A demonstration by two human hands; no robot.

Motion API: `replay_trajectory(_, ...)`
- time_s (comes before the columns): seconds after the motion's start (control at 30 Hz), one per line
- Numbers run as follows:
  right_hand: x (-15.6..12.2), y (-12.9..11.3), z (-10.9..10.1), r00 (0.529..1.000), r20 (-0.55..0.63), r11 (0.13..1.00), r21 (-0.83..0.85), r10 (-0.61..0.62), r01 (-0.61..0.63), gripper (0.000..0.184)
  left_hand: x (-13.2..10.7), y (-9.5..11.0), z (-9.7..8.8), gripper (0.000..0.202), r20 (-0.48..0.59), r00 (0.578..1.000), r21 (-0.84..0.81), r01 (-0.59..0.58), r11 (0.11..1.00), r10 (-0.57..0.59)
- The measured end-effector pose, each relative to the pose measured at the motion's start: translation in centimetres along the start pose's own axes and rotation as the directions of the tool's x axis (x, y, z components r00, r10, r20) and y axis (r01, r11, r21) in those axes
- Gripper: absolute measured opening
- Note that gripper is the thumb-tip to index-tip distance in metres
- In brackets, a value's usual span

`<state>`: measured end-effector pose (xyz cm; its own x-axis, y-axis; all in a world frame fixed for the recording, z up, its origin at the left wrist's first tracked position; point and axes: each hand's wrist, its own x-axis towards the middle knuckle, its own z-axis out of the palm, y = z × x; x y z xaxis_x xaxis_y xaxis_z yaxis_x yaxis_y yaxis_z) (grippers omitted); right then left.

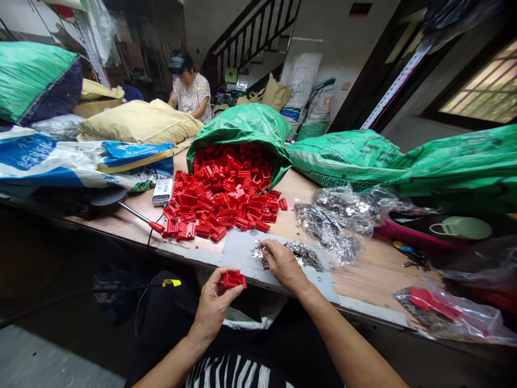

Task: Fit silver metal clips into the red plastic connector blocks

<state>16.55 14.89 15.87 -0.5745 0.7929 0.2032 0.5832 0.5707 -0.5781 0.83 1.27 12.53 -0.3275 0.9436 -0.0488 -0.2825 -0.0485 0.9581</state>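
Note:
My left hand (214, 302) grips a small red plastic part (233, 279), held just below the table's near edge. My right hand (283, 261) rests on a pile of small silver metal pieces (307, 254) on the table, its fingertips pinched together among them; what they pinch is too small to name. A heap of red plastic parts (224, 202) spills out of an open green sack (246, 124) beyond both hands.
Clear bags of metal pieces (335, 218) lie right of the heap. A white phone-like device (162, 191) and a red-handled tool (137, 216) lie at left. Green and blue sacks line the wooden table (375, 269). Another person (189, 89) sits at the far side.

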Motion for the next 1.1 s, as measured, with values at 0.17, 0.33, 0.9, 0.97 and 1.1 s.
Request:
replay_trajectory(0.17,-1.1,-1.5,-0.2,0.983,0.104,0.893,0.412,0.15,-0.18,0.008,0.1,-0.1,0.1,0.028,0.007,0.993,0.171,-0.114,0.979,0.115)
replay_trajectory(0.33,-2.8,-3.3,1.1,0.956,0.228,0.66,0.692,0.185,-0.293,0.025,-0.2,-0.2,0.4,0.025,0.082,0.905,0.409,-0.412,0.814,0.417)
replay_trajectory(0.9,-5.0,-3.5,3.0,0.96,-0.004,0.745,0.631,0.282,-0.216,0.021,-0.3,-1.0,0.8,0.028,0.192,0.853,0.462,-0.514,0.723,0.484)
replay_trajectory(0.97,-5.2,-3.6,3.2,0.965,0.001,0.755,0.623,0.262,-0.206,0.02,-0.3,-0.8,0.8,0.028,0.196,0.852,0.459,-0.517,0.723,0.485)
replay_trajectory(1.1,-5.4,-3.9,3.1,0.973,0.051,0.783,0.586,0.224,-0.211,0.017,-0.3,-0.8,0.8,0.027,0.21,0.842,0.467,-0.533,0.705,0.497)
